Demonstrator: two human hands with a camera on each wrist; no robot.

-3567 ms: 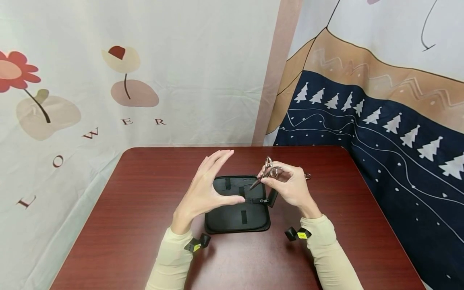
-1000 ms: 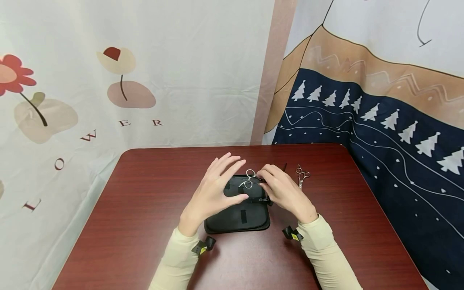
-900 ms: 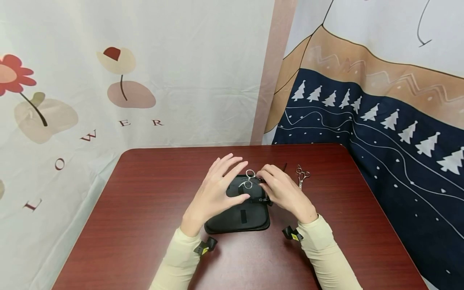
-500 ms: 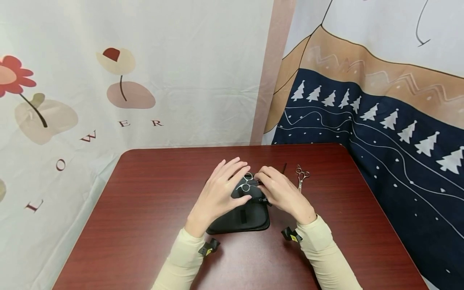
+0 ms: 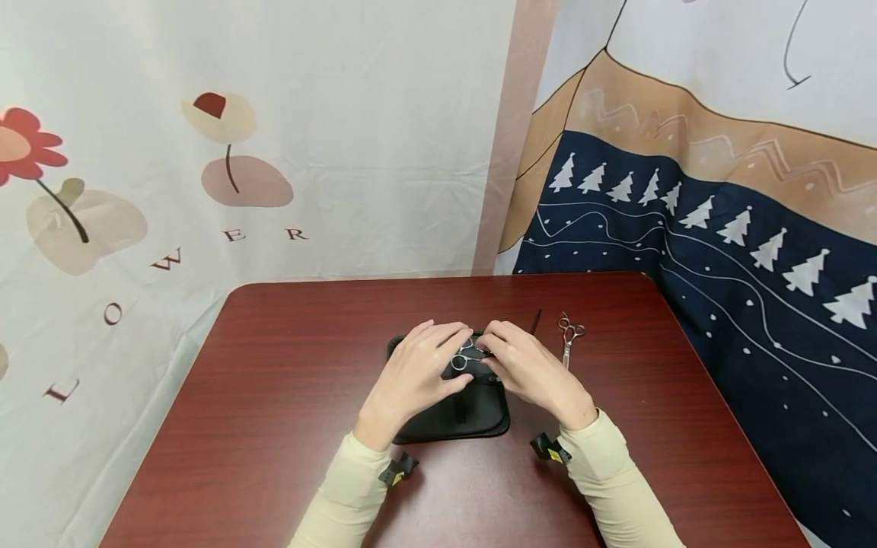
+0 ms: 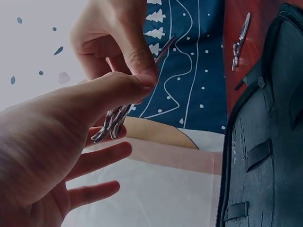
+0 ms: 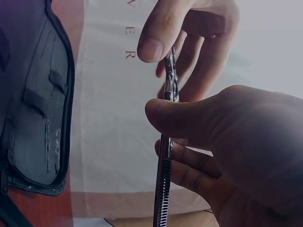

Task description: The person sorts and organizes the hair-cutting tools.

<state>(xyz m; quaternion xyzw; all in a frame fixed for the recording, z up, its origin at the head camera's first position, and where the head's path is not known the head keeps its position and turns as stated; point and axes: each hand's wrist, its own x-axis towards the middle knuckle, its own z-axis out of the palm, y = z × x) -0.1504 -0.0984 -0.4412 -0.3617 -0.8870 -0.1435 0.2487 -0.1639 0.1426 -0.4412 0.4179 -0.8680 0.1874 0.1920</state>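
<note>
The scissors [image 7: 164,156] are polished metal, with ring handles and one comb-toothed blade. The case [image 5: 479,411] is black, round-cornered and zip-edged, with strap loops inside. It lies on a glossy, red-brown table [image 5: 274,365], centre frame; a second pair of scissors [image 5: 566,346] lies right of it. Printed fabric [image 5: 377,114] fills the upper frame. The right hand [image 5: 533,373] pinches the scissors mid-length above the case, rings toward frame left; the left hand [image 5: 419,373], fingers extended, surrounds the rings, contact unclear.

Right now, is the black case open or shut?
Open. The left wrist view shows the black case with its inside loops uncovered.
</note>
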